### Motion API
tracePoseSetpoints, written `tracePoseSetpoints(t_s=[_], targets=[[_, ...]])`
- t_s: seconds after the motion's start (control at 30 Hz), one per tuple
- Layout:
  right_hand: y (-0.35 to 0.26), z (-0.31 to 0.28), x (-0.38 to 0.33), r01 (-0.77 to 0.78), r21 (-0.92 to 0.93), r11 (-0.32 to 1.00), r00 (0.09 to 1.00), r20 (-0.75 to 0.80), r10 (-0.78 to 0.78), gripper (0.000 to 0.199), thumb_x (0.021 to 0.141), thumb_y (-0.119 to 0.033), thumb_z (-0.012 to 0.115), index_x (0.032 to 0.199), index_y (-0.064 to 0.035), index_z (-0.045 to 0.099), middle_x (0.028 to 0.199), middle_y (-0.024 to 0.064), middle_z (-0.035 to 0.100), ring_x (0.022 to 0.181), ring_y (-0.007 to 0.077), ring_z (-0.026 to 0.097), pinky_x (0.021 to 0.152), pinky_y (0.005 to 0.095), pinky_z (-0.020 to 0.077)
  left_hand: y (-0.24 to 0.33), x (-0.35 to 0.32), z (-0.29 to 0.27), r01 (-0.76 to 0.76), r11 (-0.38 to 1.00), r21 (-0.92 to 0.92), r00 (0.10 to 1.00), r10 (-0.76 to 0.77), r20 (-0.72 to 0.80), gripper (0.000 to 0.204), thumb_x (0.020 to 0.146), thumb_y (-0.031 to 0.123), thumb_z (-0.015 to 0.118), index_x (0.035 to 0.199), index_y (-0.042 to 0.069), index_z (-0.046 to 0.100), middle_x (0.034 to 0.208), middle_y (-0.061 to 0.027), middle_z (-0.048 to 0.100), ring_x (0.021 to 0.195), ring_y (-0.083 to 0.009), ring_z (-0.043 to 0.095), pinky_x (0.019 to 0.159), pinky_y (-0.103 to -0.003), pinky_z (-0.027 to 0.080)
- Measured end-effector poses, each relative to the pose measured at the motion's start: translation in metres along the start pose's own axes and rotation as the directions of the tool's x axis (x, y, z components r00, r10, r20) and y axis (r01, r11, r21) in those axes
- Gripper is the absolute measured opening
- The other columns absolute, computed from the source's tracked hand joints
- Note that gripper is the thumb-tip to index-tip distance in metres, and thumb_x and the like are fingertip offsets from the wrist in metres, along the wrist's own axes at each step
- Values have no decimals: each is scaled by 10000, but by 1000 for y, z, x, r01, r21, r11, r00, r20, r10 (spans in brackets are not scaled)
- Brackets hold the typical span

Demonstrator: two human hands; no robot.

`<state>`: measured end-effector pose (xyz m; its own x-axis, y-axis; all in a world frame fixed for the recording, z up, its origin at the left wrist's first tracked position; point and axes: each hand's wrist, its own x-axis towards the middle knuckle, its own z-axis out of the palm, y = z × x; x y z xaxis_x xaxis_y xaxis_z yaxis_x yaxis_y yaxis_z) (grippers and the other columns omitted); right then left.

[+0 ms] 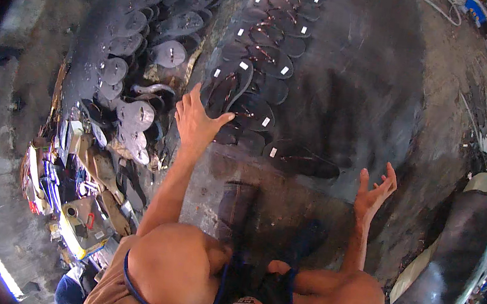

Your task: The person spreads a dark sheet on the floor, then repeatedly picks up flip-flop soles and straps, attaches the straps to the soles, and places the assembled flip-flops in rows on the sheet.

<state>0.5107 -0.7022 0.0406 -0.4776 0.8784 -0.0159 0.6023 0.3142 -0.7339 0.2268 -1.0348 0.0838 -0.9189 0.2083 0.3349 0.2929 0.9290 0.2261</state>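
2 hands spread empty: left hand touches dark sandals, right hand hovers.

Around the right hand, which is open with fingers spread, bare dark floor runs free from 11 to 1 o'clock, with only the black sandal lying near it at 10 o'clock. The left hand rests flat on the row of black sandals, which blocks it from 12 to 3 o'clock. At its 9 to 11 o'clock the overlapping grey soles crowd the ground, and at 7 o'clock cluttered tools and boxes close that side.
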Motion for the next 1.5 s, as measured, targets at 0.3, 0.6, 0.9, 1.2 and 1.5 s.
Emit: tracePoseSetpoints(t_s=[0.3,0.6,0.9,1.2,1.5], targets=[[-99,21,22,-201,617,761,860,483,-165,501,1019,-138,730,1466,5,553,1393,186,662,1274,263,653,1062,419,545,50,23,-66,280,728,-626,789,197,582,608,695,149,980,1229,-14,738,1143,-123,767,1054,-212,707,977,-340,535],[-135,23,37,-515,703,491,762,638,-114,272,1061,-142,662,1310,-33,674,1209,58,757,1107,171,719,1009,382,562,87,50,-71,384,593,-708,588,434,683,526,842,161,891,1304,-28,725,1170,-61,760,1031,-149,684,971,-312,526],[-58,37,36,-425,639,641,867,491,86,602,952,-70,783,1498,28,550,1165,100,724,999,146,686,836,303,578,90,16,34,672,377,-638,633,155,759,489,864,188,907,1245,-46,709,1061,-95,761,897,-151,730,751,-315,603],[4,66,25,-315,474,822,896,435,92,485,921,-40,828,1382,-14,681,1039,107,758,879,148,712,806,300,603,90,-8,80,45,866,-497,862,218,458,451,770,275,963,1062,-31,807,929,-197,803,849,-267,792,781,-370,611],[12,64,36,-333,420,844,888,442,130,471,912,-57,839,1361,-32,700,1007,117,767,864,151,722,779,301,594,93,-15,96,49,856,-515,850,235,472,450,754,213,969,1103,-14,800,971,-190,765,821,-280,767,767,-377,604]])
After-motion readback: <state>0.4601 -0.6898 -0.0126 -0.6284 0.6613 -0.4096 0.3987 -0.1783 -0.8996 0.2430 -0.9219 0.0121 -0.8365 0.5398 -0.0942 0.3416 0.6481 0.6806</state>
